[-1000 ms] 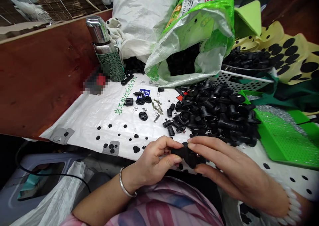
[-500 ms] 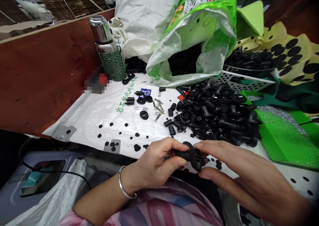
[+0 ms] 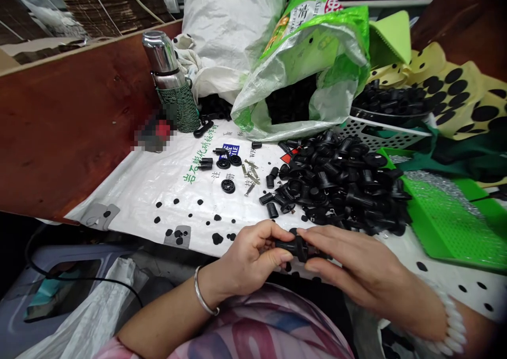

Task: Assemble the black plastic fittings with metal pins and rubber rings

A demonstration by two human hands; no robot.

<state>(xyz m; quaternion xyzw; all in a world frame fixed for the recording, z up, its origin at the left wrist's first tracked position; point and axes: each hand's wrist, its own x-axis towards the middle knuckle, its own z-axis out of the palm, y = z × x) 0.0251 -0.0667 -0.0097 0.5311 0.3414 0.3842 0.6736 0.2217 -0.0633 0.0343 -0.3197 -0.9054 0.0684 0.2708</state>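
Observation:
Between thumb and fingers, my left hand (image 3: 247, 258) grips the stem of a black plastic flanged part (image 3: 300, 248). My right hand (image 3: 366, 269) closes its thumb and fingertips about the flange from the other side. Something dark shows between the right fingers behind the flange, mostly hidden. Just beyond my hands lies a heap of similar black plastic parts (image 3: 336, 185). To its left, small black wheel-like discs (image 3: 228, 186), short black cylinders (image 3: 205, 163) and several thin metal strips (image 3: 251, 175) lie on the white sheet (image 3: 138, 190).
Behind the heap stands an open green-and-white bag (image 3: 253, 116) with black parts inside. A green tray (image 3: 443, 232) of small silvery pieces lies right. At the back left are a metal flask (image 3: 160, 53) and a reddish-brown board (image 3: 79, 121). A white sack (image 3: 233, 31) stands behind.
My right hand has moved left and closed in on the flange; its beaded bracelet now shows. The held part has turned slightly, and my left hand keeps its grip.

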